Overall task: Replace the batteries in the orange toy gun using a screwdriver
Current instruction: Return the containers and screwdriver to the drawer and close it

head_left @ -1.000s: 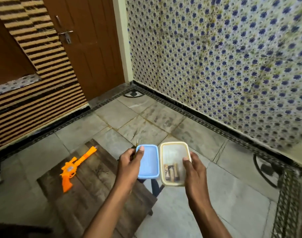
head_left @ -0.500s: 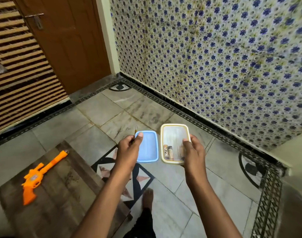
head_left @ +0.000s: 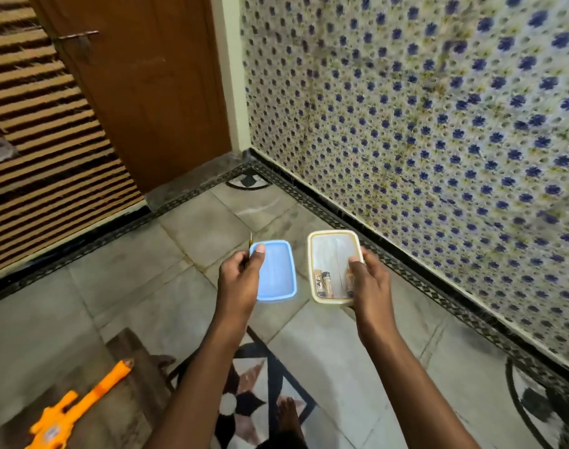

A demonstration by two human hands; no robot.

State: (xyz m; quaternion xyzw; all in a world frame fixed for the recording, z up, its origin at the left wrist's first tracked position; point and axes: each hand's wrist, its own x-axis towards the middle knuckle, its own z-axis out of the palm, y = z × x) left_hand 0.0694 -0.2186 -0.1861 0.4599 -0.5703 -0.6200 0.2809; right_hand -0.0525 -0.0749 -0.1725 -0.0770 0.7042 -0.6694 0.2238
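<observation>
My left hand (head_left: 239,280) grips a blue plastic lid (head_left: 276,273) by its left edge, together with a thin screwdriver (head_left: 250,243) whose tip sticks up past my fingers. My right hand (head_left: 367,280) holds an open cream container (head_left: 333,264) by its right side; batteries (head_left: 325,281) lie in its near end. Both are held in the air above the floor. The orange toy gun (head_left: 75,413) lies on a dark wooden table (head_left: 140,380) at the lower left, barrel pointing up and right, partly cut off by the frame.
A blue-flowered tiled wall (head_left: 438,124) runs along the right. A brown door (head_left: 140,85) and a striped panel (head_left: 43,140) stand at the back left. Grey floor tiles (head_left: 211,228) lie below, with a star-pattern inlay (head_left: 254,400) and a bare foot (head_left: 288,419) near the bottom.
The view has swung right and away from the table, so the toy gun has slid to the lower-left corner. Both hands still hold the lid and the container, slightly farther apart.
</observation>
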